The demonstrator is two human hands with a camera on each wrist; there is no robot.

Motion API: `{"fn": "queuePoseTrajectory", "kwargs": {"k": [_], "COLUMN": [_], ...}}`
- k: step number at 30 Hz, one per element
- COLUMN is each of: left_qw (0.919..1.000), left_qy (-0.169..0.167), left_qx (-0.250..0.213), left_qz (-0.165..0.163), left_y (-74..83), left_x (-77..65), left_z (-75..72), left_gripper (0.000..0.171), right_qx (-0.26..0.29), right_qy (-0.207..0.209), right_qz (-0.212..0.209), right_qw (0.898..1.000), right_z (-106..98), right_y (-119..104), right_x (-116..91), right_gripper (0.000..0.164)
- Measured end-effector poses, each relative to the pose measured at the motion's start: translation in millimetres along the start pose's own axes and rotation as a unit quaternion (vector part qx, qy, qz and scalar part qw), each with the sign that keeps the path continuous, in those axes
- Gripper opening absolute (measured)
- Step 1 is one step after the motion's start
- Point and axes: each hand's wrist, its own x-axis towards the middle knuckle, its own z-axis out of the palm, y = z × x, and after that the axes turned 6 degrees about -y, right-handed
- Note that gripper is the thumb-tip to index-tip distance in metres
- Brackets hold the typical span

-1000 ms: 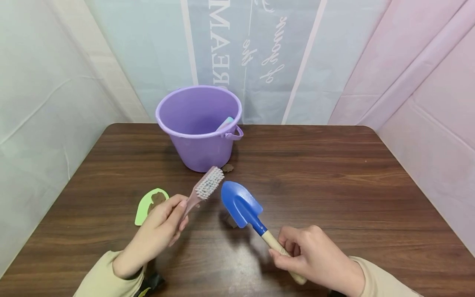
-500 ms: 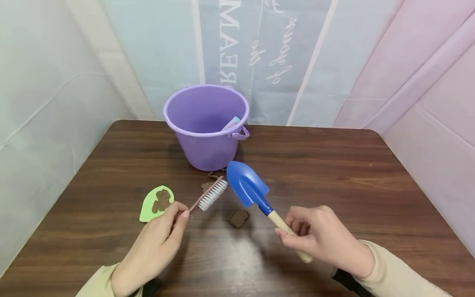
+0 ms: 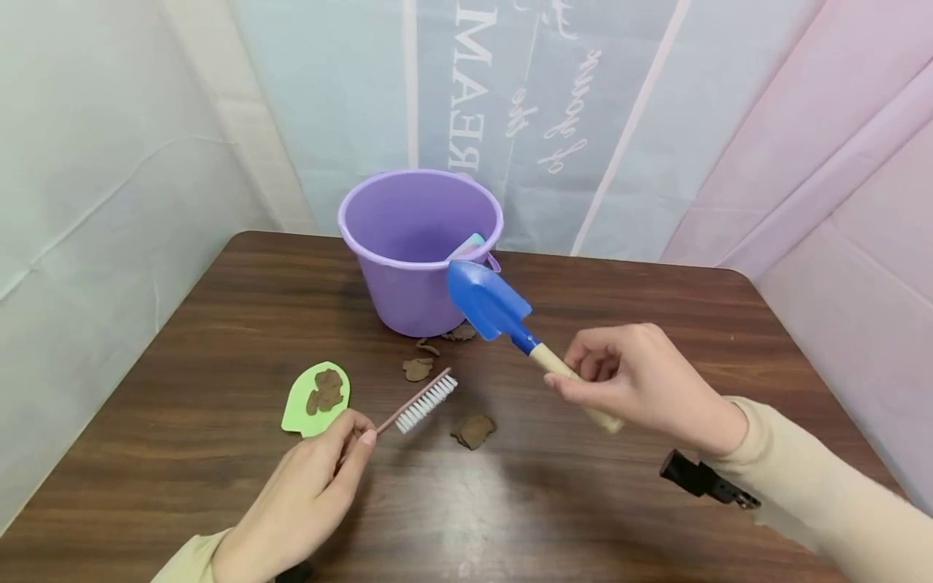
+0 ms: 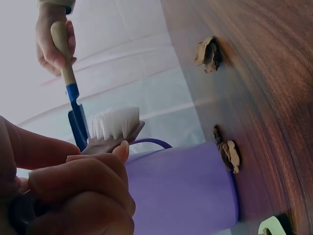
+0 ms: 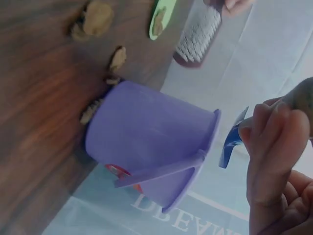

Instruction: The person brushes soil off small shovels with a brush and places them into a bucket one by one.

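My left hand (image 3: 306, 486) grips the handle of a pinkish-brown scrub brush (image 3: 423, 403), its white bristles (image 4: 115, 123) facing right, held above the table. With my right hand (image 3: 634, 376) I pinch the wooden handle of a small blue trowel (image 3: 490, 300), raised in front of the purple bucket's (image 3: 419, 295) right side. The blade looks bare. Inside the bucket leans a pale blue and pink object (image 3: 466, 247), mostly hidden by its wall. A light green leaf-shaped dish (image 3: 295, 413) bearing brown pieces (image 3: 328, 390) lies beyond my left fingers.
Brown, crumpled clay-like pieces lie on the wooden table (image 3: 627, 518): one lump (image 3: 474, 431) near the middle, another (image 3: 418, 369) closer to the bucket, and more at its base. A printed cloth (image 3: 510, 97) hangs behind the table's far edge.
My right hand has lifted the trowel up and away from the table toward the bucket. The brush has dropped lower and turned its bristles sideways. The whole view has shifted slightly.
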Motion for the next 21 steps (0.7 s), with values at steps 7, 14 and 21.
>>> {"fn": "queuePoseTrajectory", "kwargs": {"k": [7,14,21], "left_qw": [1.0000,0.9998,0.9998], "left_qy": [0.004,0.010,0.017], "left_qx": [-0.004,-0.007,0.006], "left_qz": [0.000,-0.016,-0.013], "left_y": [-3.1,-7.2,-8.9], "left_x": [-6.7,-15.6,-22.1], "left_z": [-0.1,-3.0,-6.2], "left_gripper": [0.011,0.010,0.011], "right_qx": [-0.014,-0.030,-0.025], "right_qy": [-0.037,-0.060,-0.094], "right_qz": [0.028,0.053,0.069], "right_qw": [0.999,0.996,0.993], "right_z": [-11,-15,-23], "right_y": [-6,-15,-18], "right_x": [27,50,74], "right_gripper": [0.018,0.018,0.020]}}
